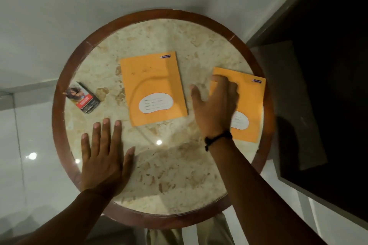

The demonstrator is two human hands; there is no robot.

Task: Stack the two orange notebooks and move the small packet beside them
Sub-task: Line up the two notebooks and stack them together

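Note:
Two orange notebooks lie apart on a round marble table [163, 165]. One orange notebook [153, 83] rests flat in the middle. The other orange notebook [250, 101] lies at the right rim, partly over the wooden edge. My right hand [216, 105] lies over its left part, fingers spread on the cover and thumb off to the left; I cannot tell whether it grips the edge. A small packet [82, 97] with a red band sits at the far left. My left hand [104, 157] lies flat, fingers apart, on the table's near left side, holding nothing.
The table has a dark wooden rim [59, 125]. A dark cabinet or panel [328, 85] stands close on the right. White walls and a glossy white floor surround the table. My trousers show below the near edge.

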